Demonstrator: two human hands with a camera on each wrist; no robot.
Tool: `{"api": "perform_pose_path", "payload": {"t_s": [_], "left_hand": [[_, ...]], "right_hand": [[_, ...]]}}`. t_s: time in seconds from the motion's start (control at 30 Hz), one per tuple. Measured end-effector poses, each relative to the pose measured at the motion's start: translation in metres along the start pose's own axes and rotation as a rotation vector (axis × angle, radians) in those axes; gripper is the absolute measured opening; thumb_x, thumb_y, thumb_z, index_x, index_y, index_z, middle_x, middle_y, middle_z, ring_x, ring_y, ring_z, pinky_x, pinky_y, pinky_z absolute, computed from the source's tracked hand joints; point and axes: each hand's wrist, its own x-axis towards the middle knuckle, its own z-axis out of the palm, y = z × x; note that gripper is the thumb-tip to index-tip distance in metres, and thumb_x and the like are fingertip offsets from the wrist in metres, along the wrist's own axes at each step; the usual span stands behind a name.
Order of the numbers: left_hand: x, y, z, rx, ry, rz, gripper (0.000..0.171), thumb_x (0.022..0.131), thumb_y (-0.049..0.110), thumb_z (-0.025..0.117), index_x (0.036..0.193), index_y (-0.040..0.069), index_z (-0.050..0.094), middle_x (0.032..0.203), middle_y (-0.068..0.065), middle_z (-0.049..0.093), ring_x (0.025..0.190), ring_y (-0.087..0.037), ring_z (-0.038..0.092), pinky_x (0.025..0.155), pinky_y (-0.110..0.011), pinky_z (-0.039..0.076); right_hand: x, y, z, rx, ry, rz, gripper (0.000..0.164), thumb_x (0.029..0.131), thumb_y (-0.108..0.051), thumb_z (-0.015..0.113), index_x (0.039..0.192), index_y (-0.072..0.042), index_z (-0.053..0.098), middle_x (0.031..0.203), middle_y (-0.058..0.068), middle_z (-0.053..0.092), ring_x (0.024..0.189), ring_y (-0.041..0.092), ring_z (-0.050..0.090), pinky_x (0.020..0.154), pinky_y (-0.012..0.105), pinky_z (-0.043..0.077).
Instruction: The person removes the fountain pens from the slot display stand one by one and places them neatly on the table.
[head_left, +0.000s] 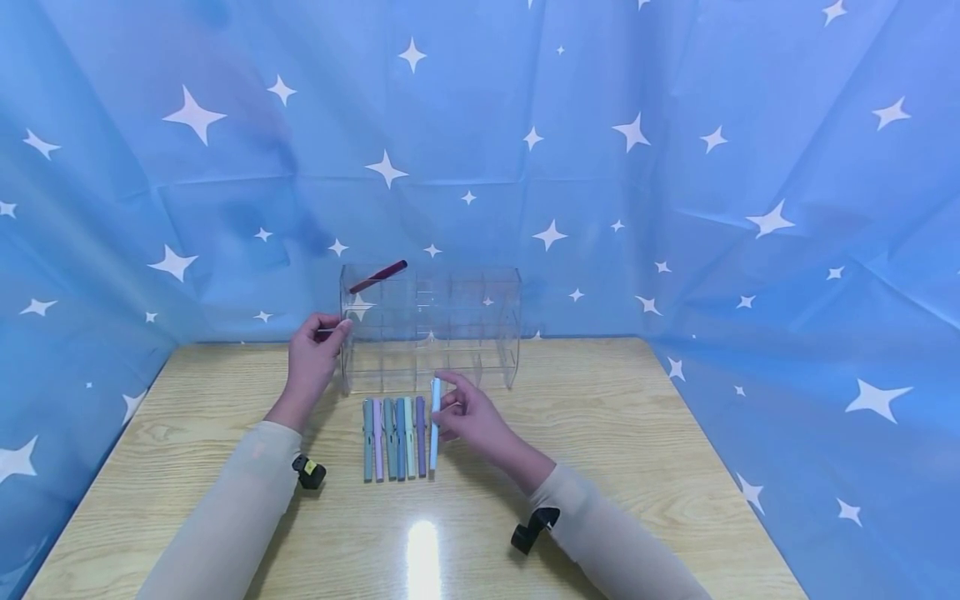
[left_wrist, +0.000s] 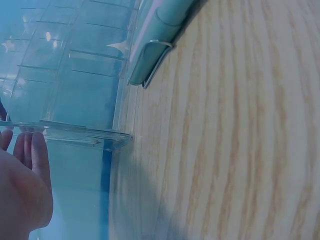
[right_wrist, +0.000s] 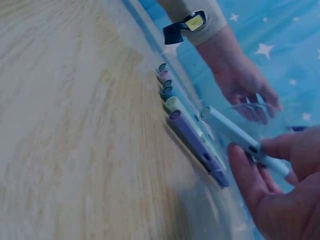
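My right hand (head_left: 471, 415) pinches a light blue pen (right_wrist: 230, 131) between thumb and fingers, at the right end of a row of pens. The purple pen (head_left: 421, 436) lies nearest to it; beyond that come a pale green pen (head_left: 409, 437), a lilac pen (head_left: 378, 440) and several teal and blue ones. Behind the row stands a clear plastic organizer (head_left: 399, 383) divided into compartments. My left hand (head_left: 315, 357) touches its left side wall, the fingers (left_wrist: 40, 155) extended against the outside. A dark red pen (head_left: 378, 277) leans slanted in the organizer's upper left compartment.
The wood-grain table (head_left: 600, 433) carries the row of pens and the organizer near its back edge. A blue curtain (head_left: 480, 125) with white stars hangs behind and at the sides. Small black cameras (head_left: 309, 472) are strapped to both wrists.
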Motion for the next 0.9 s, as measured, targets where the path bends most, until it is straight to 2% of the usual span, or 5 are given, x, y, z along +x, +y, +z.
{"api": "perform_pose_path", "payload": {"t_s": [0.2,0.3,0.47,0.73,0.9], "left_hand": [[0.010,-0.023,-0.001,0.010,0.014,0.007,0.035,0.109,0.020,0.075,0.130,-0.007,0.068,0.102,0.007,0.067,0.094,-0.008,0.062,0.076,-0.016,0.054],[0.013,-0.029,-0.001,0.016,0.020,0.026,0.037,0.108,0.024,0.076,0.129,-0.005,0.069,0.103,0.007,0.067,0.095,-0.008,0.062,0.077,-0.016,0.055],[0.012,-0.029,0.000,0.017,0.025,0.047,0.038,0.108,0.028,0.077,0.126,-0.005,0.069,0.102,0.005,0.068,0.095,-0.010,0.063,0.077,-0.018,0.055],[0.012,-0.028,-0.001,0.013,0.023,0.044,0.039,0.108,0.028,0.077,0.126,-0.005,0.069,0.104,0.004,0.069,0.096,-0.011,0.064,0.081,-0.018,0.056],[0.012,-0.027,-0.001,0.008,0.017,0.045,0.039,0.107,0.028,0.078,0.126,-0.005,0.069,0.104,0.002,0.068,0.096,-0.012,0.064,0.078,-0.018,0.056]], "right_hand": [[0.002,0.009,0.000,-0.017,0.001,-0.001,0.079,0.100,0.001,0.076,0.170,-0.013,0.041,0.117,0.015,0.065,0.092,0.021,0.070,0.086,0.049,0.067],[0.003,0.011,0.000,-0.016,-0.003,-0.003,0.079,0.100,0.001,0.076,0.170,-0.011,0.040,0.115,0.015,0.065,0.092,0.021,0.069,0.086,0.049,0.068],[0.005,0.014,0.000,-0.028,-0.001,0.006,0.078,0.100,0.002,0.076,0.169,-0.010,0.041,0.115,0.015,0.065,0.093,0.020,0.067,0.085,0.047,0.068],[0.006,0.017,-0.001,-0.037,0.002,0.020,0.079,0.100,0.004,0.076,0.170,-0.011,0.041,0.116,0.016,0.065,0.094,0.023,0.069,0.082,0.045,0.068],[0.006,0.018,0.000,-0.034,-0.001,0.035,0.079,0.100,0.003,0.076,0.169,-0.010,0.040,0.116,0.017,0.064,0.094,0.024,0.069,0.082,0.045,0.068]]}}
